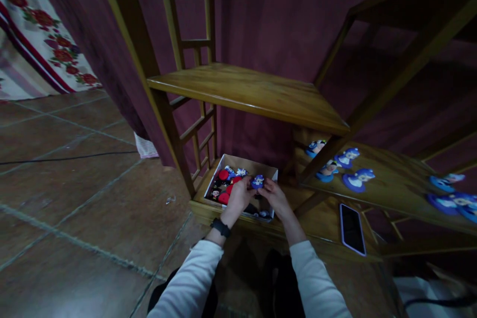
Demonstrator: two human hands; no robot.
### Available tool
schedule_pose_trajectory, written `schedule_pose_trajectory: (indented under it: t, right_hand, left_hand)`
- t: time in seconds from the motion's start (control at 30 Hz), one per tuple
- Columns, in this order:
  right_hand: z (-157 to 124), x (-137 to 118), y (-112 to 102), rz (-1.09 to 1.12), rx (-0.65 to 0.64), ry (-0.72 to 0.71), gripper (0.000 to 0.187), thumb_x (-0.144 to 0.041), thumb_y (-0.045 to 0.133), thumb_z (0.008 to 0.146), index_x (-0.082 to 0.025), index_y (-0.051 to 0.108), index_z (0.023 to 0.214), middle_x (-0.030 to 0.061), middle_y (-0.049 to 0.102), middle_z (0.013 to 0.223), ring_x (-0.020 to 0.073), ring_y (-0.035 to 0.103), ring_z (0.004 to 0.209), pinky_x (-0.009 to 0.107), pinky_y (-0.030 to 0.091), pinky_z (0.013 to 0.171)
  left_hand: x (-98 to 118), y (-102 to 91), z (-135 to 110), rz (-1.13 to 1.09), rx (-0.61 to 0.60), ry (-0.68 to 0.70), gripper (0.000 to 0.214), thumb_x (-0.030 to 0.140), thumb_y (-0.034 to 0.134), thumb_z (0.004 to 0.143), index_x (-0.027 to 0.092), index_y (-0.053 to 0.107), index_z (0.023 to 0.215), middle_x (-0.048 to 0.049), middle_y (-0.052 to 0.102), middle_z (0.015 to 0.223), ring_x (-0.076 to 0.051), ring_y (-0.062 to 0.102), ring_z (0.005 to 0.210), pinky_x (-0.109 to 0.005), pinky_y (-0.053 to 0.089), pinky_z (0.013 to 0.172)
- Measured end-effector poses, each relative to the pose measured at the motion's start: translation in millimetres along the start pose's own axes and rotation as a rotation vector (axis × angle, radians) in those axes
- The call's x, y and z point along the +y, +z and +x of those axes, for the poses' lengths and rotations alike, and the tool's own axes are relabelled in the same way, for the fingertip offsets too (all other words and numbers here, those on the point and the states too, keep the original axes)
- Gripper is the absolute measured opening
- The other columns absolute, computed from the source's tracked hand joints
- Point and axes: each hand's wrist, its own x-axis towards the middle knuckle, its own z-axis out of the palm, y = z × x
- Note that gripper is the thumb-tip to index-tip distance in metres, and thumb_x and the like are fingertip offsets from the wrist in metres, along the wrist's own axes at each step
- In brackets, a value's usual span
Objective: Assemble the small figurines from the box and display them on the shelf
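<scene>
Between the fingertips of my left hand [240, 195] and my right hand [274, 196] is a small purple-and-white figurine [257, 182] on a round purple base. Both hands are closed on its sides, just above an open cardboard box [275, 175]. Inside the box lie several more figurines, among them some with red round bases [223, 175] and a blue-and-white one [241, 172]. My hands hide part of the box's contents. A dark band is around my left wrist.
The box stands on the bottom board of a wooden shelf unit, under a middle shelf [246, 90]. Rightward, several purple-based figurines [358, 180] stand on another shelf. A phone [352, 229] lies on the bottom board. A cable [67, 157] crosses the tiled floor at left.
</scene>
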Motion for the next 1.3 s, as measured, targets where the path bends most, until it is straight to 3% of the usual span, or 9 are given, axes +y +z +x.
schedule_pose_trajectory:
  t: [0.2, 0.47, 0.63, 0.8, 1.17, 1.3]
  right_hand:
    - [-1, 2, 0, 0.0, -0.058, -0.019, 0.035, -0.025, 0.063, 0.064, -0.022, 0.059, 0.099, 0.0025, 0.068, 0.096, 0.0193, 0.061, 0.094, 0.037, 0.047, 0.086]
    - [-2, 3, -4, 0.002, -0.046, 0.003, 0.052, -0.025, 0.066, 0.063, -0.024, 0.054, 0.114, 0.0029, 0.064, 0.107, 0.0174, 0.06, 0.093, 0.034, 0.048, 0.084]
    - [-3, 0, -6, -0.026, -0.042, 0.0, 0.054, -0.025, 0.068, 0.06, -0.024, 0.055, 0.113, 0.0022, 0.065, 0.103, 0.0171, 0.06, 0.089, 0.032, 0.049, 0.08]
    - [-2, 6, -9, -0.023, -0.046, 0.013, 0.055, -0.024, 0.068, 0.059, -0.023, 0.055, 0.112, 0.0027, 0.064, 0.104, 0.0185, 0.06, 0.091, 0.035, 0.048, 0.084]
    - [2, 12, -14, -0.031, -0.06, 0.023, 0.055, -0.023, 0.069, 0.057, -0.023, 0.055, 0.11, 0.0026, 0.063, 0.107, 0.0192, 0.059, 0.096, 0.037, 0.044, 0.091]
    - [0, 11, -13, 0.005, -0.065, 0.041, 0.055, -0.022, 0.07, 0.056, -0.023, 0.055, 0.109, 0.0025, 0.064, 0.105, 0.0191, 0.059, 0.095, 0.037, 0.044, 0.091]
  left_hand:
    - [-2, 0.4, -11, 0.19, 0.0, 0.17, 0.037, -0.003, 0.065, 0.059, 0.021, 0.062, 0.087, -0.0091, 0.065, 0.092, -0.025, 0.057, 0.104, -0.026, 0.042, 0.086]
    - [1, 2.6, -25, 0.456, -0.08, 0.336, 0.032, 0.007, 0.059, 0.072, 0.018, 0.06, 0.102, -0.0143, 0.06, 0.104, -0.027, 0.052, 0.109, -0.03, 0.032, 0.098]
    - [6, 6.2, -31, 0.58, -0.125, 0.39, 0.04, 0.002, 0.05, 0.074, 0.016, 0.058, 0.112, -0.0155, 0.059, 0.106, -0.027, 0.049, 0.112, -0.031, 0.029, 0.1]
    - [3, 6.9, -30, 0.542, -0.146, 0.456, 0.044, -0.001, 0.049, 0.073, 0.015, 0.058, 0.112, -0.0149, 0.06, 0.101, -0.026, 0.05, 0.11, -0.03, 0.03, 0.099]
    - [1, 7.0, -32, 0.765, -0.191, 0.598, 0.045, -0.003, 0.045, 0.073, 0.015, 0.055, 0.114, -0.0164, 0.058, 0.105, -0.026, 0.052, 0.108, -0.032, 0.032, 0.096]
    - [1, 6.6, -33, 0.765, -0.194, 0.577, 0.046, -0.003, 0.046, 0.073, 0.015, 0.054, 0.115, -0.0173, 0.057, 0.108, -0.026, 0.051, 0.11, -0.032, 0.032, 0.097]
